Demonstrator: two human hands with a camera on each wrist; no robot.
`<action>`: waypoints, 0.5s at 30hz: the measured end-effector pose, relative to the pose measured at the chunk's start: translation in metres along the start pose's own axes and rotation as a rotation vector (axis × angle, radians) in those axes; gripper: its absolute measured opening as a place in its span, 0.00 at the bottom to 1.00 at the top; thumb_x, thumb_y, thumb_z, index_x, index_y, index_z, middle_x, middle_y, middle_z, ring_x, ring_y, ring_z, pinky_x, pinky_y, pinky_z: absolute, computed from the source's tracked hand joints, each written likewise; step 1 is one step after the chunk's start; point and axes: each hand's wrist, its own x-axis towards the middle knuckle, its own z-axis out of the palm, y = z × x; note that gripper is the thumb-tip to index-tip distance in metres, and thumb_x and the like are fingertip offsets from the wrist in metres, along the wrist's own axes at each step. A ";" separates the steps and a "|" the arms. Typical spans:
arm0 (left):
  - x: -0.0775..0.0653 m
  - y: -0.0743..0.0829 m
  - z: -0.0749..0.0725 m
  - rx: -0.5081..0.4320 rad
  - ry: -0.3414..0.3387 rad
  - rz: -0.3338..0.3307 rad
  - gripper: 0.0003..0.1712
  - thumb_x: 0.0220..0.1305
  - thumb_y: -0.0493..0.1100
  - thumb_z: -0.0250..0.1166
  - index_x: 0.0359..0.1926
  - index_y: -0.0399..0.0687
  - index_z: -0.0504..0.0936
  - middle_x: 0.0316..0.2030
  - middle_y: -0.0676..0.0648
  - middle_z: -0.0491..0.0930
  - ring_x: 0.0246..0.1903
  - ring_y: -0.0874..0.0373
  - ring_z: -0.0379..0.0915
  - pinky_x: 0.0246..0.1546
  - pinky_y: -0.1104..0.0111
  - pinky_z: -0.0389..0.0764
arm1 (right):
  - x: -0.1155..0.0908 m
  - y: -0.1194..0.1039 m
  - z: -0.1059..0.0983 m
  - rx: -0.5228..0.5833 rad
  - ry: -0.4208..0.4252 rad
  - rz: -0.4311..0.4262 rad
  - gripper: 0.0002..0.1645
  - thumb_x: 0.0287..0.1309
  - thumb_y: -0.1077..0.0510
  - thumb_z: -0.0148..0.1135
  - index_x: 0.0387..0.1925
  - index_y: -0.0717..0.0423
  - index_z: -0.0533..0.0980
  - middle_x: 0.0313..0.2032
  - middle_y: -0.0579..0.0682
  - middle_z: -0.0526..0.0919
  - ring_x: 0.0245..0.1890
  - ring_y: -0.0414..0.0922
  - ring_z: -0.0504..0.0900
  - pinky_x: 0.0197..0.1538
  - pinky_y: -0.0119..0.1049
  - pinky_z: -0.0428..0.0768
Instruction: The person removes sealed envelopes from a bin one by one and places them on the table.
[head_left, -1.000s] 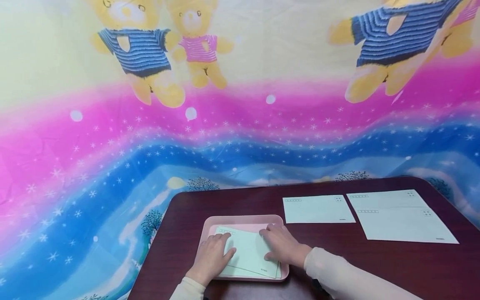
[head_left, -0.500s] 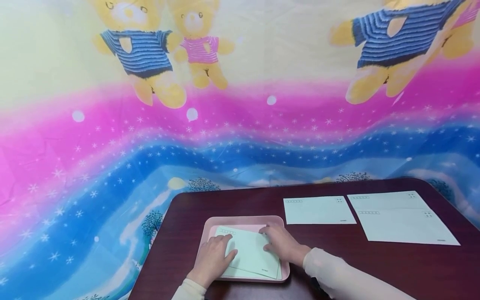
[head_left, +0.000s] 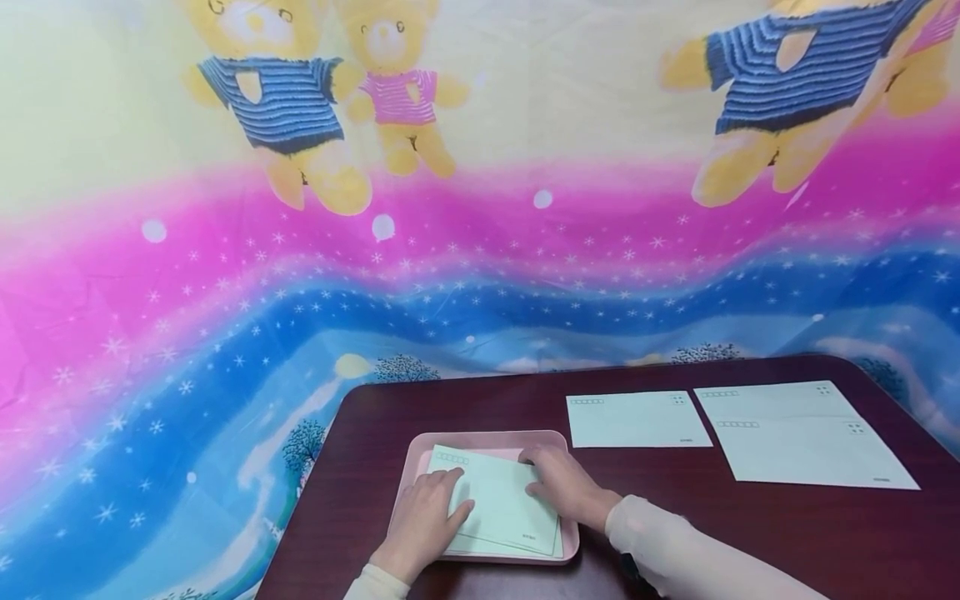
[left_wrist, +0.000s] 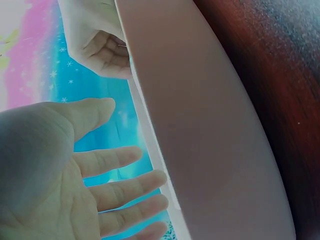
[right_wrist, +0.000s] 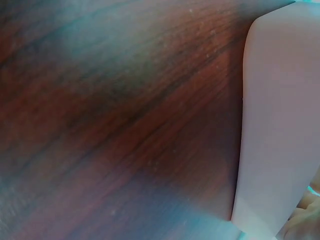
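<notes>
White envelopes [head_left: 498,500] lie overlapping and askew in a pink tray [head_left: 483,439], the top one tilted with its far left corner a little raised. My left hand [head_left: 426,510] is over their left side, its thumb pointing inward. In the left wrist view the left hand's [left_wrist: 65,165] fingers are fairly straight and spread, near the tray wall [left_wrist: 200,125]. At the right edge of the envelopes is my right hand [head_left: 566,483], fingers curled with the thumb on the near side, gripping that edge. The right hand's fingertips are hidden in the head view.
One envelope [head_left: 637,419] lies to the right of the tray on the dark wooden table [head_left: 637,533]. Farther right, two more envelopes [head_left: 810,450] overlap. A patterned cloth [head_left: 487,208] with teddy bears hangs behind the table.
The top envelope's far left corner has shifted slightly up and away from me. Both hands have stayed almost where they were.
</notes>
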 end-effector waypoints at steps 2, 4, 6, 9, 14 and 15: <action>0.000 0.000 -0.001 -0.004 0.006 0.002 0.24 0.56 0.54 0.64 0.50 0.44 0.80 0.41 0.45 0.82 0.42 0.50 0.77 0.42 0.55 0.76 | 0.001 0.000 -0.001 0.017 0.012 0.001 0.13 0.43 0.64 0.67 0.35 0.54 0.79 0.30 0.42 0.79 0.29 0.36 0.71 0.36 0.33 0.74; -0.001 0.001 -0.002 -0.006 0.011 0.005 0.25 0.56 0.53 0.64 0.50 0.43 0.80 0.41 0.45 0.82 0.42 0.50 0.77 0.43 0.55 0.76 | 0.002 0.000 -0.002 0.031 0.020 0.011 0.10 0.46 0.64 0.66 0.34 0.53 0.78 0.29 0.41 0.78 0.28 0.36 0.70 0.35 0.33 0.74; -0.001 0.001 -0.003 -0.004 0.013 0.007 0.25 0.56 0.54 0.64 0.49 0.43 0.80 0.41 0.45 0.82 0.42 0.50 0.77 0.44 0.55 0.75 | 0.003 0.000 -0.003 0.030 0.031 0.026 0.08 0.49 0.63 0.64 0.34 0.52 0.79 0.30 0.41 0.80 0.29 0.35 0.72 0.35 0.33 0.74; -0.002 0.001 -0.004 -0.002 0.010 0.007 0.25 0.56 0.54 0.63 0.50 0.43 0.79 0.42 0.45 0.82 0.43 0.51 0.77 0.45 0.56 0.75 | 0.004 -0.003 -0.005 0.028 0.043 0.062 0.07 0.53 0.62 0.63 0.36 0.52 0.79 0.34 0.42 0.82 0.32 0.36 0.75 0.38 0.35 0.76; -0.001 0.000 -0.006 -0.008 0.012 0.005 0.25 0.57 0.54 0.63 0.50 0.43 0.79 0.43 0.45 0.81 0.43 0.51 0.76 0.47 0.56 0.74 | 0.005 -0.007 -0.010 0.051 0.060 0.093 0.09 0.56 0.60 0.61 0.40 0.52 0.79 0.38 0.44 0.83 0.35 0.36 0.77 0.39 0.36 0.77; -0.001 0.000 -0.007 -0.010 0.016 0.004 0.25 0.57 0.53 0.63 0.50 0.43 0.79 0.43 0.45 0.81 0.43 0.51 0.76 0.47 0.56 0.74 | 0.006 -0.008 -0.011 0.059 0.062 0.096 0.09 0.57 0.60 0.60 0.41 0.52 0.79 0.38 0.44 0.83 0.35 0.36 0.77 0.38 0.36 0.77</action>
